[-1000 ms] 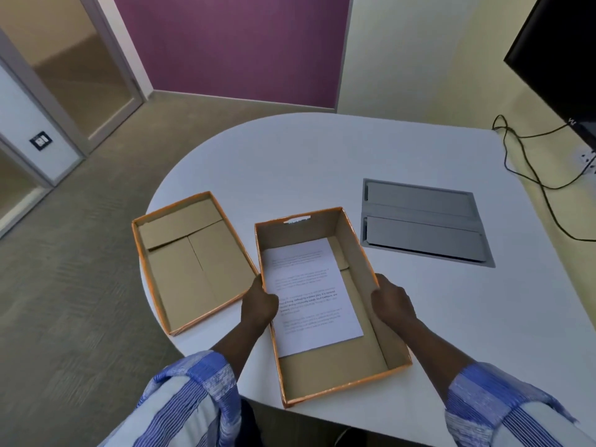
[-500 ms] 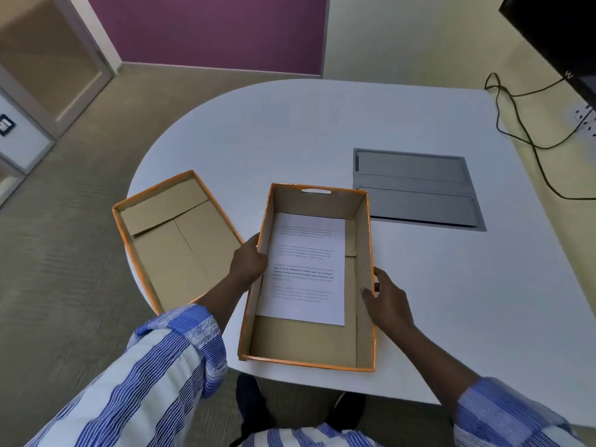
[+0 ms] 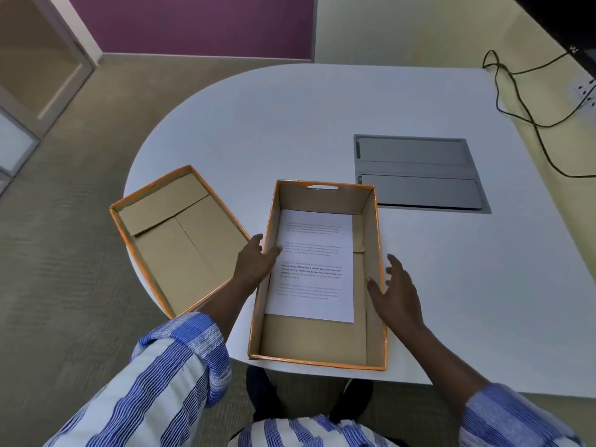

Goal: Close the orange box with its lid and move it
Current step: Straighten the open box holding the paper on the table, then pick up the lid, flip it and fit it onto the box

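The orange box (image 3: 317,275) is seen lying open at the near edge of the desk (image 3: 322,124), its near end reaching that edge. A printed sheet of paper (image 3: 312,266) is laid flat on its floor, toward the far end; nothing else is seen inside. A handle slot is cut in the far wall.

The left hand (image 3: 254,261) is laid on the box's left wall, fingers loosely curled at the rim, not clamped. The right hand (image 3: 398,290) is held just beside the right wall with fingers spread apart; whether the wall is touched cannot be told.

The lid (image 3: 179,240) is found just left of the box, at the desk's left edge, turned inside-up and holding nothing, its near corner overhanging the edge.

The closing step is judged not yet begun. Next, the lid is expected to be taken up, turned over, squared to the box's rim and pressed down evenly before any carrying.

Beyond the box, a grey cable hatch (image 3: 416,172) is set flush in the desk.
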### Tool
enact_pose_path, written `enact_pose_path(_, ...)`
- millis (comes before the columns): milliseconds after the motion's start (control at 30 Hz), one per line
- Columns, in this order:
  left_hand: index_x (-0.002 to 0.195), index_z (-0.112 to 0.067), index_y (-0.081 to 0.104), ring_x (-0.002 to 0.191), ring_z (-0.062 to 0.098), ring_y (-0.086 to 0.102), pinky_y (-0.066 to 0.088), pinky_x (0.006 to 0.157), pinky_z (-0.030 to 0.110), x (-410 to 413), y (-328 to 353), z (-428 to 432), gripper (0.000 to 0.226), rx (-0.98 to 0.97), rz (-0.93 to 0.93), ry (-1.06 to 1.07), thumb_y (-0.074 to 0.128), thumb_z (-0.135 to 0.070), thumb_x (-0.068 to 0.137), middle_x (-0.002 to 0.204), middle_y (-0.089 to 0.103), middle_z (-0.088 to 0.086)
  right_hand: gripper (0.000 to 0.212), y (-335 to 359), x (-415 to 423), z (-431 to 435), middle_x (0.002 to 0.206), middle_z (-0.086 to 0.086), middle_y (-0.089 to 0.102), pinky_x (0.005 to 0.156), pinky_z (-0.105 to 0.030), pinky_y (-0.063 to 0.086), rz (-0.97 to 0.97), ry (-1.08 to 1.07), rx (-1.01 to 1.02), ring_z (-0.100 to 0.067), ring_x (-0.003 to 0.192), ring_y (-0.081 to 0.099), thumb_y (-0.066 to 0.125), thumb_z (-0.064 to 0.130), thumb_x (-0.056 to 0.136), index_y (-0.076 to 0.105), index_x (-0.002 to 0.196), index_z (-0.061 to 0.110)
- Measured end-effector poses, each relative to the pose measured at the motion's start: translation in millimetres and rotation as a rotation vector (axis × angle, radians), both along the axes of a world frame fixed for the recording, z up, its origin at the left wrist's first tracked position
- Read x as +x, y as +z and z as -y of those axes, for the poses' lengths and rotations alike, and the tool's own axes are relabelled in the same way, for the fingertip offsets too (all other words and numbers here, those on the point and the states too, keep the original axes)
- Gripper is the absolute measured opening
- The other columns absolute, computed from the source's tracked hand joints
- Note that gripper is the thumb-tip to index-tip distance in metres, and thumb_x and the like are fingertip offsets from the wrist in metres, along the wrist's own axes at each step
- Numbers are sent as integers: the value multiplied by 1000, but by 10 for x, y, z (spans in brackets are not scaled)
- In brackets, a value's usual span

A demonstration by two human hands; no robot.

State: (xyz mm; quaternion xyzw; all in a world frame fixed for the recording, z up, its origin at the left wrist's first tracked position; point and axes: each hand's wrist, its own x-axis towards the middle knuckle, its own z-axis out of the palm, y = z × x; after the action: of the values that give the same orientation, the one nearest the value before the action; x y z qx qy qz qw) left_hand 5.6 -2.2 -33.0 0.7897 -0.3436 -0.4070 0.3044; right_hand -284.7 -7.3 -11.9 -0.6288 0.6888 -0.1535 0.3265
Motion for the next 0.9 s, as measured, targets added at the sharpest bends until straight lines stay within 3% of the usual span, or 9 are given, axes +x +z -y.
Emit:
enact_pose_path(133,146,-13,49,131,30,53,43,104,40,253,-39,-119,69,-53,69,131,57,-58,94,145,55,14,81,73,220,-13,159,-15,36,111,-50,41,-112,94,-202,-34,143,39,68,41,89,28,155,15)
enact_pose_path(233,140,-11,55,127,29,55,43,96,37,547,-102,-301,64,-78,116,238,55,-58,95,139,57,16,77,133,522,-24,160,-15,34,116,-47,32,-122,226,-333,-33,147,32,65,42,92,31,154,14)
enact_pose_path(333,138,-8,56,127,34,55,46,98,42,877,-184,-525,60,-41,196,316,59,-50,96,140,55,20,73,187,949,-45,162,-14,31,118,-45,29,-45,347,-371,-30,150,27,61,39,95,30,155,13)
enact_pose_path(500,135,-4,57,127,44,52,47,102,52,1343,-319,-899,54,100,309,459,64,-38,94,139,51,25,71,223,1757,-110,164,-13,26,119,-46,28,48,519,-342,-29,153,21,55,44,97,29,156,14)
enact_pose_path(667,140,-6,50,131,45,45,40,107,58,1647,-487,-1220,64,196,326,533,70,-37,87,141,47,25,71,164,2542,-141,162,-16,30,120,-46,28,150,571,-277,-29,152,23,57,39,97,29,155,9)
enact_pose_path(767,139,-5,45,129,46,46,43,104,56,1766,-605,-1345,68,238,265,548,72,-36,86,139,45,26,75,24,2917,-82,164,-17,25,122,-44,23,128,558,-172,-29,153,18,57,39,97,23,157,10)
enact_pose_path(900,152,-6,31,133,45,42,43,104,53,1845,-736,-1435,81,270,189,513,70,-38,89,148,37,26,81,-258,3220,87,166,-19,15,121,-47,22,-3,529,-14,-34,153,16,56,43,96,14,158,13)
